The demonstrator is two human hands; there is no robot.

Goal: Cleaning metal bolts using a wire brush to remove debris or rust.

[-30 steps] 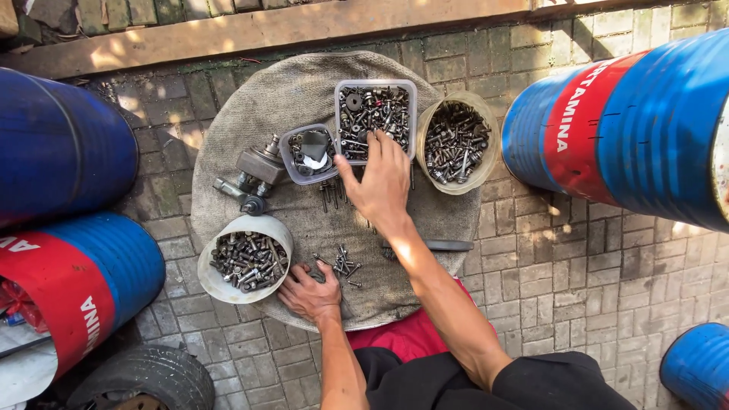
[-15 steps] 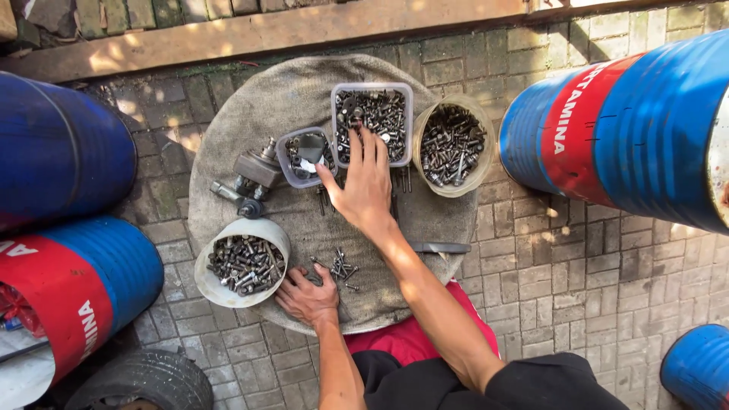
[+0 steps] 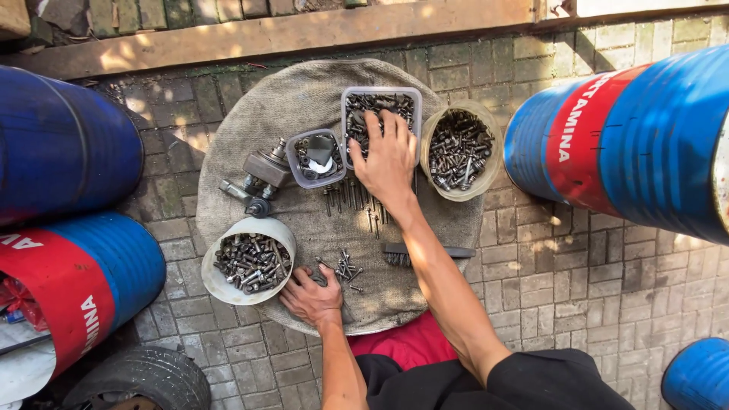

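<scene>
Over the clear square tub (image 3: pixel 357 102) of bolts, the right hand (image 3: pixel 387 156) spreads open, empty, risking tipping it.

Outdoor workshop yard, sorting spot on a paved floor.

The ground is grey paving brick (image 3: pixel 577 266), with blue and red oil drums (image 3: pixel 623 144) to either side of the fingers and a worn tyre (image 3: pixel 144 380) near the lower left. A burlap cloth (image 3: pixel 304 99) spread under the fingers bears tubs of bolts (image 3: pixel 250 262), loose screws (image 3: pixel 345 267), a wire brush (image 3: pixel 425 252) and a greasy metal part (image 3: pixel 262 171). A timber beam (image 3: pixel 304 30) lies beyond the fingertips.
</scene>
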